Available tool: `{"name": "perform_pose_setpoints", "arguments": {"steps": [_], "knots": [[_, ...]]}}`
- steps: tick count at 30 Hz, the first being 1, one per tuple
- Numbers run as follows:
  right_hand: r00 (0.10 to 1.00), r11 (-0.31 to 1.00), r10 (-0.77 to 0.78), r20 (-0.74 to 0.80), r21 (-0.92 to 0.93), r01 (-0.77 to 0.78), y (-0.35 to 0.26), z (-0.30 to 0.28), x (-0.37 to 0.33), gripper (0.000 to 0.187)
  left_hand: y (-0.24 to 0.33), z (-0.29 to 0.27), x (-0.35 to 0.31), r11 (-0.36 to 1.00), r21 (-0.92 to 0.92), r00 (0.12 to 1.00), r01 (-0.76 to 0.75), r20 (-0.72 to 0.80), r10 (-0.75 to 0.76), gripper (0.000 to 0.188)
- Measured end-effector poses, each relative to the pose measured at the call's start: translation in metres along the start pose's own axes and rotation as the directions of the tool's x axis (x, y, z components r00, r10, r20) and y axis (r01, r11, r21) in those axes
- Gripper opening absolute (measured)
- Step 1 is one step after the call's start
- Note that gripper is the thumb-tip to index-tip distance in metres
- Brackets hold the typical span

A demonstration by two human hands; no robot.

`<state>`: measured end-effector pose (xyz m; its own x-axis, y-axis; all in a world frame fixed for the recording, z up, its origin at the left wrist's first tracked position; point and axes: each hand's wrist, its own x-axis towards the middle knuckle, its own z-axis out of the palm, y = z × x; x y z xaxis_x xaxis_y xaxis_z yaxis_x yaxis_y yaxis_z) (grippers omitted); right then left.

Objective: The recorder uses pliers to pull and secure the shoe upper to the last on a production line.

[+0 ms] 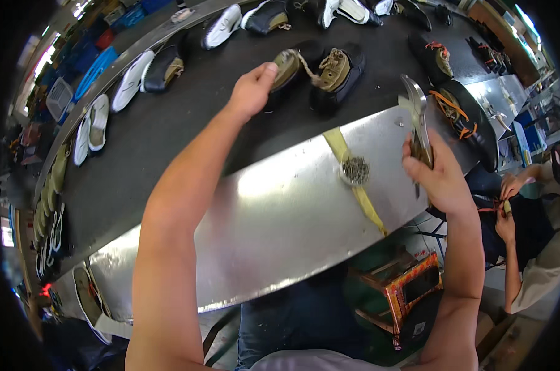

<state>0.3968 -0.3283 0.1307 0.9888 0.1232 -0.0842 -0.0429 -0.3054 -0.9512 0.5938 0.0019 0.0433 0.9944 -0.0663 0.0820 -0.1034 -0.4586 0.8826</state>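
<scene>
In the head view, I see the left hand (253,91) stretched over the black work surface (125,204), its grip closed on an olive-and-black shoe (285,68), thumb on top. A matching shoe (333,73) sits just beside it, a pale lace (307,67) trailing between them. The right hand (439,175) has its grip wrapped around the handles of metal pincers (420,114), raised head-up over the metal table (280,235); whether the tool's jaws meet, I can't tell.

On that table, a small dish of tacks (356,170) rests on a yellow strip (371,211). I'd worry about a low sweep of the pincers knocking it and scattering tacks, or the loose lace snagging and dragging the neighbouring shoe.

By the stool (396,303) there's a small white label (420,326), its print too small to read; I can make out no brand.
</scene>
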Motion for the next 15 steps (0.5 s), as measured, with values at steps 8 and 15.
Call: {"name": "perform_pose_setpoints", "arguments": {"steps": [8, 15], "knots": [[0.853, 0.568, -0.456, -0.254, -0.821, 0.06, 0.084, -0.033, 0.085, 0.036, -0.024, -0.01, 0.195, 0.924, 0.379, 0.871, -0.04, -0.44, 0.219, 0.059], [0.854, 0.608, -0.459, -0.245, -0.788, 0.101, 0.097, -0.027, 0.091, 0.039, -0.041, -0.007, 0.294, 0.936, 0.254, 0.909, 0.243, -0.396, -0.128, 0.099]]}}
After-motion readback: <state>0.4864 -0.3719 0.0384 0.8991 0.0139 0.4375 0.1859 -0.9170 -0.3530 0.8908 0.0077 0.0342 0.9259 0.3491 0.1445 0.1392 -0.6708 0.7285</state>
